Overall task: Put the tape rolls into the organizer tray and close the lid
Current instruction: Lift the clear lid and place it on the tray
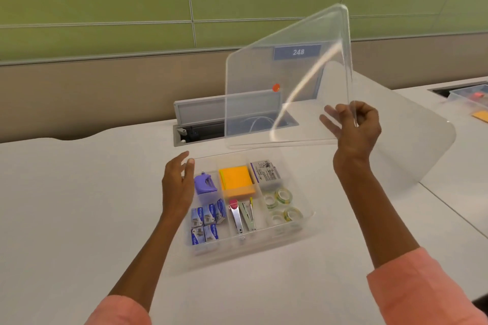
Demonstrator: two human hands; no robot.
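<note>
Tape rolls (282, 204) in tray (307, 215); right hand (355, 129) pinching lid (285, 82) tilted above for closing; left hand (178, 182) loose, steadying rim.

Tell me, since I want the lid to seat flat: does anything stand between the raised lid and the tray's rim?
Nothing visible blocks it. The right hand holds the clear lid tilted above the organizer tray. The tape rolls lie below the rim. Only the left hand rests at the left wall.

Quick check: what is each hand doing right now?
Left hand: open, resting on the tray edge.
Right hand: closed on the lid.
</note>
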